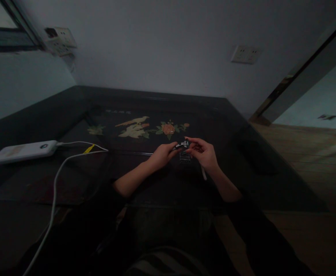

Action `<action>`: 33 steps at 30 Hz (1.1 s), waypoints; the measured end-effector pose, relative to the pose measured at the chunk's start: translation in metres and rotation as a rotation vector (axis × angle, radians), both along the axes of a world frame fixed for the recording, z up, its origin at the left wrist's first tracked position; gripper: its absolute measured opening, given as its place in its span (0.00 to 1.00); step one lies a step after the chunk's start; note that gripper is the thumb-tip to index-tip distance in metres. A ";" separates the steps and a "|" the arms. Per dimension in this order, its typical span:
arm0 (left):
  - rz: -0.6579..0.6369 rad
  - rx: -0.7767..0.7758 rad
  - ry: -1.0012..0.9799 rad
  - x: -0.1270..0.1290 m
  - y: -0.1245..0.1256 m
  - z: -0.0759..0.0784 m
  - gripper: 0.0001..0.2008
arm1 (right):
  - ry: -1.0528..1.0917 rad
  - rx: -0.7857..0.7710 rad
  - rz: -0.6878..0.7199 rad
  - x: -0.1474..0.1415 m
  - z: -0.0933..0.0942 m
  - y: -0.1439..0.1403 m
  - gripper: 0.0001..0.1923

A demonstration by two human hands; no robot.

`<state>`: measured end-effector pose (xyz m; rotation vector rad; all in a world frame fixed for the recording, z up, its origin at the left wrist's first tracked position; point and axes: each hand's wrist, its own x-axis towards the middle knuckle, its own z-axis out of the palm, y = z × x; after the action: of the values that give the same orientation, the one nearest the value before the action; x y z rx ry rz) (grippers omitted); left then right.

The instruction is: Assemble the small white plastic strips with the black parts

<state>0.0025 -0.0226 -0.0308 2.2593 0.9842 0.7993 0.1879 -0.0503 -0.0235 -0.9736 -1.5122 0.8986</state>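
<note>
Near the table's middle, my left hand [164,153] is closed round the handle of a small silver and black thing, by its look a razor [182,145]. Its head points right, towards my right hand [204,152], whose thumb and fingers are closed at that end. Just below the razor, a small clear or silvery ribbed piece [185,157] shows between the hands; whether it lies on the table or is held I cannot tell. A thin white stick-like thing [204,173] lies beneath my right wrist. The dim light hides finer detail.
The dark glossy table [162,184] bears a bird-and-flower picture [135,128]. At left lies a white power bank [24,151] with a white cable [54,191] and a yellow tag [89,148]. A dark flat object [260,157] is at right. Wall sockets [245,54] are behind.
</note>
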 end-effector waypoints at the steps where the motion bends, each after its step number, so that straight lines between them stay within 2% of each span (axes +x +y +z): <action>1: -0.003 -0.003 -0.007 0.000 0.000 0.000 0.11 | 0.006 0.000 -0.005 0.000 0.000 0.000 0.23; 9: -0.046 -0.014 -0.077 0.001 0.000 0.000 0.12 | 0.023 -0.006 0.003 -0.002 0.007 -0.004 0.22; 20: 0.022 -0.002 -0.104 0.004 0.000 0.003 0.11 | 0.038 -0.027 0.009 -0.003 0.010 -0.005 0.23; 27: -0.016 -0.014 -0.097 0.001 0.001 0.000 0.13 | 0.035 -0.036 0.010 -0.003 0.011 -0.005 0.23; 33: -0.017 -0.009 -0.070 0.000 0.000 0.003 0.13 | -0.003 0.021 0.005 -0.003 0.010 -0.006 0.22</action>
<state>0.0030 -0.0229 -0.0279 2.2132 0.9328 0.8591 0.1851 -0.0562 -0.0135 -0.9568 -1.5243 0.8831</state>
